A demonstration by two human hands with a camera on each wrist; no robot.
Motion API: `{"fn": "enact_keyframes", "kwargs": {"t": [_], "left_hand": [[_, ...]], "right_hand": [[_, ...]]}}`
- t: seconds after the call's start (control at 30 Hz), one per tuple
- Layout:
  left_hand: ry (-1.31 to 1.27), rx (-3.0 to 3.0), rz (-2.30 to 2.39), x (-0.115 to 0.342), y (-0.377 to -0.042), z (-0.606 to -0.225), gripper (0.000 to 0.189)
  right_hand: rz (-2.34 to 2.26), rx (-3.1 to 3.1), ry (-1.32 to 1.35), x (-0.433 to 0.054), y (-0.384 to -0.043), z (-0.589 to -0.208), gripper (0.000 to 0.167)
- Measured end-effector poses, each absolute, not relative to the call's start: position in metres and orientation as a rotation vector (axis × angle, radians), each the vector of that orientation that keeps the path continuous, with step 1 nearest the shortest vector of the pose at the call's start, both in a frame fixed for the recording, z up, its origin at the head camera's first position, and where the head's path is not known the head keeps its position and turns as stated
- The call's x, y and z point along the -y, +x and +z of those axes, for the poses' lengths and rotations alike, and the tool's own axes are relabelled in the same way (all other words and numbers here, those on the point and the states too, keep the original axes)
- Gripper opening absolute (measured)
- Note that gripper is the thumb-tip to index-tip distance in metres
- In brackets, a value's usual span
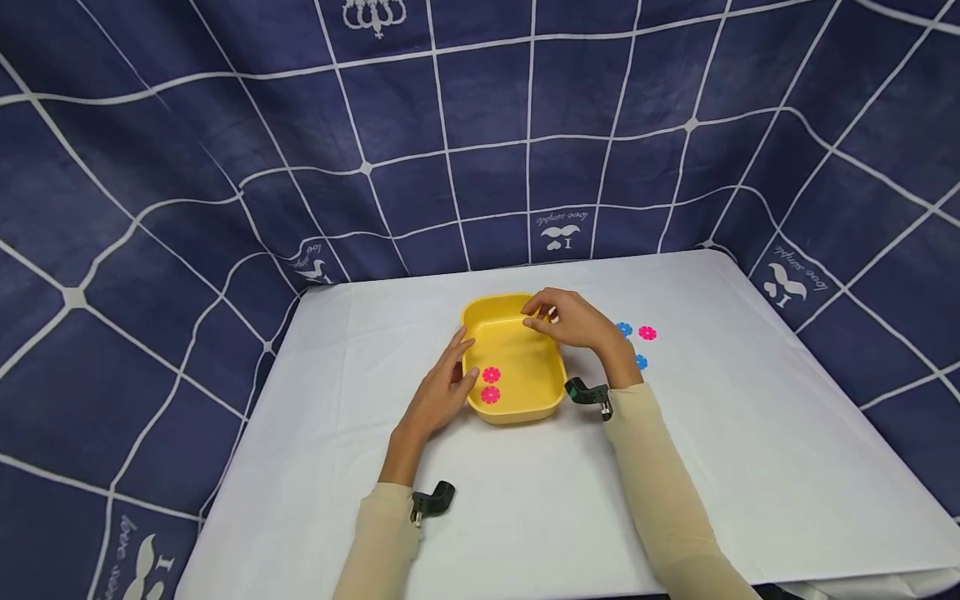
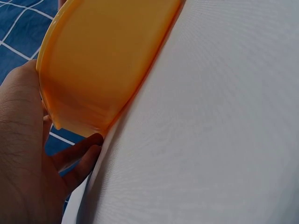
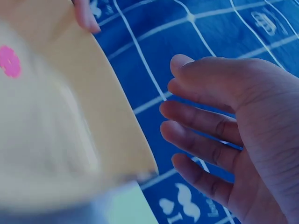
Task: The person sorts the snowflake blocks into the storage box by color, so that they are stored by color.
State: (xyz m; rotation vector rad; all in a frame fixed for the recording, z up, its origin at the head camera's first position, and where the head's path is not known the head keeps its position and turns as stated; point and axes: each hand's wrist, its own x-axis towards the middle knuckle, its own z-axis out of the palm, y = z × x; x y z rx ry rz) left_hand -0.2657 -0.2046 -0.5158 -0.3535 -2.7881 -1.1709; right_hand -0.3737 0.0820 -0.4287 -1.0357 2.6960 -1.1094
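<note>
A yellow plastic basin [image 1: 517, 354] stands on the white tabletop. Inside, near its left front, lie two pink snowflake-shaped discs [image 1: 491, 376]. My left hand [image 1: 437, 392] holds the basin's left side; in the left wrist view its fingers [image 2: 84, 161] lie along the outer wall, low down. Over the basin's far right part hovers my right hand [image 1: 573, 319]. Its fingers [image 3: 196, 140] bend loosely with nothing between them, apart from the basin wall in the right wrist view. One pink disc [image 3: 9, 61] shows in the basin there.
To the right of the basin lie a pink disc [image 1: 647, 332] and blue discs [image 1: 624, 329], partly hidden by the right wrist. A white cloth [image 1: 360, 358] covers the table. Dark blue curtains [image 1: 487, 108] with white lines hang behind and at both sides.
</note>
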Motion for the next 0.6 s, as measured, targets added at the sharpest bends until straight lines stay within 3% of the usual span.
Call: {"fn": "enact_keyframes", "kwargs": {"t": [0.6], "left_hand": [[-0.364,2.766,-1.196,0.204,-0.267,-0.517,0.062]], "right_hand": [[-1.13,-2.815,-0.647,-0.146,-0.387,-0.441,0.033]]}}
